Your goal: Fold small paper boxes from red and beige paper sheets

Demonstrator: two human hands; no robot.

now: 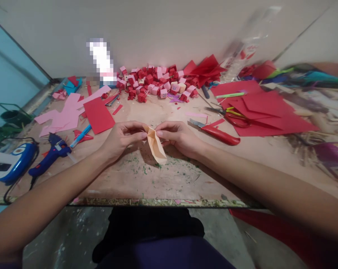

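A folded cream paper piece (157, 146) hangs between my two hands above the middle of the wooden table (107, 186). Its upper left corner is pinched by my left hand (124, 139), thumb against fingers. My right hand (177, 137) pinches the upper right edge of the same piece. The paper is creased lengthwise, and its lower end tilts down to the right, over green specks scattered on the table. Some fingertips of both hands are hidden behind the paper.
Small red and pink paper boxes (149, 84) pile up at the back. Right: a red-handled cutter (220, 134), scissors (233, 114), red sheets (269, 108) and a plastic bottle (243, 52). Left: pink paper (65, 116), a red card (99, 115) and a blue glue gun (49, 155).
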